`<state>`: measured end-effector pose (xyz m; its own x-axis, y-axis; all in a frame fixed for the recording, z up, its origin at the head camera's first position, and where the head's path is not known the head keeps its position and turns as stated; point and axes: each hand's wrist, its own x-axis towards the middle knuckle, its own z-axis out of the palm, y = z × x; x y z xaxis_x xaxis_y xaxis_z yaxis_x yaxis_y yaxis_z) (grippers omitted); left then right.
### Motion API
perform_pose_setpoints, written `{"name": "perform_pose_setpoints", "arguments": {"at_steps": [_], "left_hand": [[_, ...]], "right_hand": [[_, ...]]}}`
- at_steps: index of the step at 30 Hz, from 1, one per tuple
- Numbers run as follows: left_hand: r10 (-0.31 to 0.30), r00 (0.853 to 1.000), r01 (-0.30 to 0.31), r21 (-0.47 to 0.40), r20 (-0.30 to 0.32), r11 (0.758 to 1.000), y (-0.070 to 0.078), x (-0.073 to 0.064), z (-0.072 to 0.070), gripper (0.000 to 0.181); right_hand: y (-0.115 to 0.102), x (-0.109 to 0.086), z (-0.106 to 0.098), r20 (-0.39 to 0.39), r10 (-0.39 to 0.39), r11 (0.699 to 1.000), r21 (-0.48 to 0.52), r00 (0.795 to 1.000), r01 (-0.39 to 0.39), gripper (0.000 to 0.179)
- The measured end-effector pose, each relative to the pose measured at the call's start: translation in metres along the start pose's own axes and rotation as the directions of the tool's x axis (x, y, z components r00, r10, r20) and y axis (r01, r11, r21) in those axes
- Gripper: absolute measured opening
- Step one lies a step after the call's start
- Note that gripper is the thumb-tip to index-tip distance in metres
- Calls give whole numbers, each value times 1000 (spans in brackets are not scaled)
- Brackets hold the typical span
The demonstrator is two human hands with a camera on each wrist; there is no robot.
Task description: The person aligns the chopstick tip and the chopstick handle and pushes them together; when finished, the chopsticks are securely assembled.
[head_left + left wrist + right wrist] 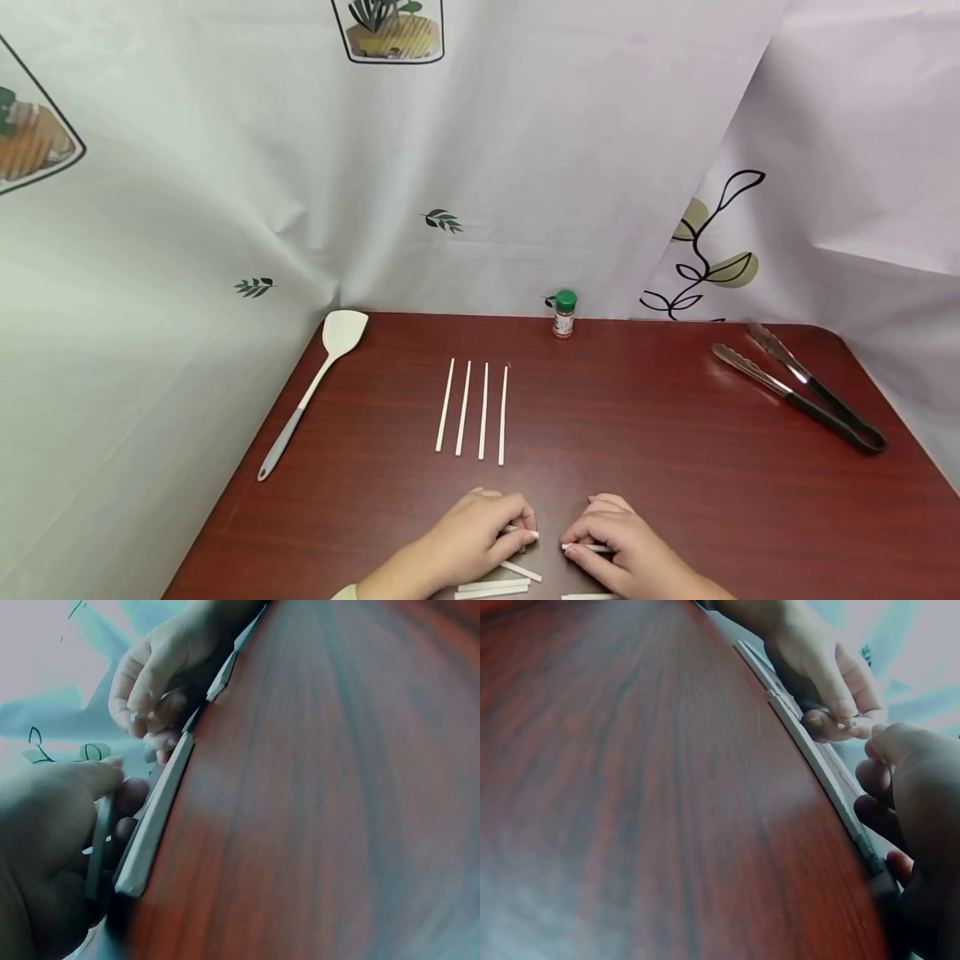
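My left hand (pixel 467 540) pinches a thin white stick (pixel 534 534) between thumb and fingers, low in the head view. Facing it across a small gap, my right hand (pixel 633 552) pinches another white stick (pixel 598 548). Beneath the left hand a slanted stick (pixel 522 572) lies on the table, with more sticks (pixel 491 590) nearer the front edge. A further stick (pixel 588 597) is partly cut off below the right hand. Beyond both hands, several upright white sticks (pixel 483 412) lie side by side in a row. Each wrist view shows both hands close together, fingers partly hidden.
On the reddish-brown table (pixel 615 417), a white spatula (pixel 313 390) lies along the left edge. A small green-capped spice jar (pixel 564 315) stands at the back. Metal tongs with black handles (pixel 813 396) lie spread at the right. A patterned white sheet (pixel 525 150) hangs behind.
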<state>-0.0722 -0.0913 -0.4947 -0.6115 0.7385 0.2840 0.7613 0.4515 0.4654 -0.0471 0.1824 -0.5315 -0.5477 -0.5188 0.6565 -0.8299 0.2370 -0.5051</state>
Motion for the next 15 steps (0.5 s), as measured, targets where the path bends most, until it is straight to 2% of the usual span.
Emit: {"name": "perform_pose_setpoints", "arguments": {"at_steps": [5, 9, 15], "left_hand": [[39, 998, -38, 22, -52, 999, 0, 1, 5, 6], [86, 993, -84, 20, -86, 996, 0, 1, 8, 12], [148, 980, -161, -88, -136, 983, -1, 1, 15, 10]], "right_hand": [[3, 4, 2, -49, -101, 995, 23, 994, 102, 15], [1, 9, 1, -82, -130, 990, 44, 988, 134, 7], [1, 9, 0, -96, -138, 989, 41, 986, 142, 7]]}}
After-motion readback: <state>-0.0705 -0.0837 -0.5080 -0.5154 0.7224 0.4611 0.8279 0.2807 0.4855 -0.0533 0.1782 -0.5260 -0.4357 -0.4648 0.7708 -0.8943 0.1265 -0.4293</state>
